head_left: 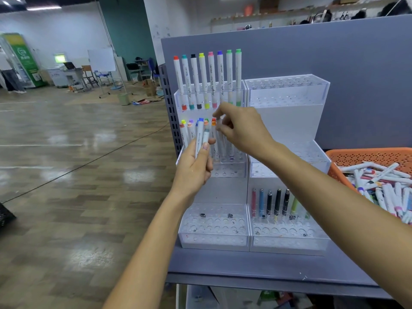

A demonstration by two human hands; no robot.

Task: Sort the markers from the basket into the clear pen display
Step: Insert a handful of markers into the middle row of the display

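Glossy workshop flooring stretched away at nine o'clock, while a grey bench backed by a grey partition panel carried a clear acrylic tiered pen display. At three o'clock of it sat an orange perforated plastic basket, heaped with loose white markers.

Eight white coloured-cap markers stood in the top tier at eleven o'clock. A row of dark slim pens stood in the bottom tier at five o'clock.

The left hand had its grip closed round a small bundle of white markers, a blue cap uppermost. The right hand kept a narrow pinch grip on a single white marker over the part-filled middle tier at nine o'clock. Whether its tip had entered a hole could not be told.

Several things looked likely to go wrong. The pinched marker might miss its hole and knock the close-packed neighbours askew, since they stood just beside it. The bundle could slip, being several round barrels in one fist. The right forearm, crossing the display's front, might brush it.
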